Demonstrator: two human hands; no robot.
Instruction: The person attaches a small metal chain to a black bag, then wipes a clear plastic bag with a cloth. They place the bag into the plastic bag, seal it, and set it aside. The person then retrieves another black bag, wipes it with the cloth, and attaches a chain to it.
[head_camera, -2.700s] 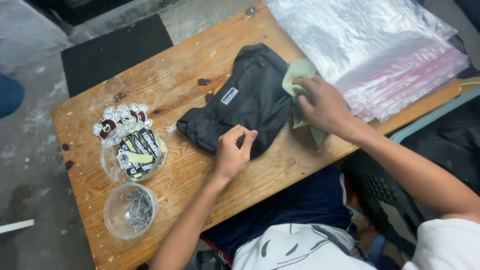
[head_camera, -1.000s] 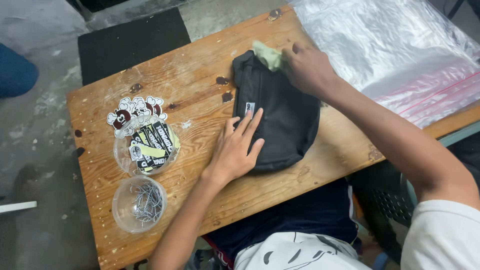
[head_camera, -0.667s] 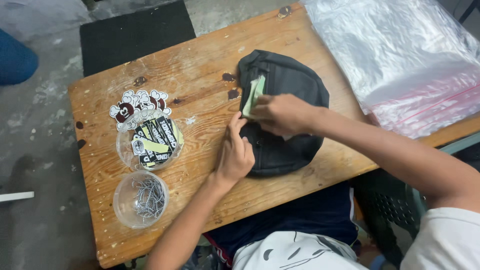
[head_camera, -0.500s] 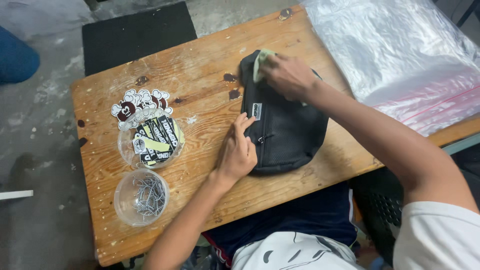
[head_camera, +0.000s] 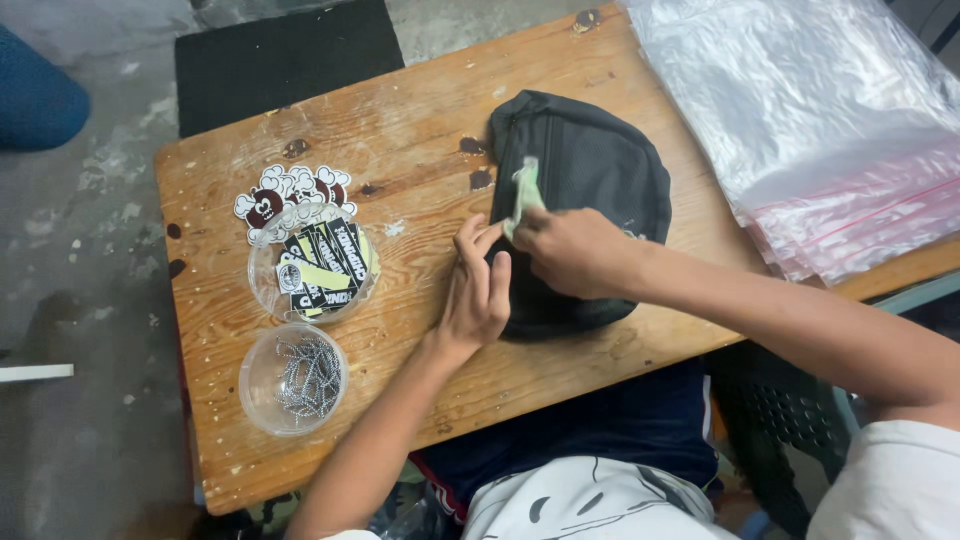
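Note:
A black fabric pouch (head_camera: 590, 170) lies on the wooden table (head_camera: 430, 120), its zip running along the left side. My right hand (head_camera: 570, 250) rests on the pouch's near left part and pinches a small pale green cloth (head_camera: 524, 193) against it. My left hand (head_camera: 476, 290) presses flat on the table at the pouch's left edge, fingers touching the fabric and holding nothing.
A clear round tub of black tags and cartoon stickers (head_camera: 312, 262) sits left of my hands, and a second clear tub of small metal chains (head_camera: 296, 378) stands nearer me. A stack of clear zip bags (head_camera: 820, 120) covers the table's right end. Grey floor lies beyond.
The pouch has been turned from lying crosswise to lying upright. My right hand with the green cloth moved from the pouch's top left down to its near left side.

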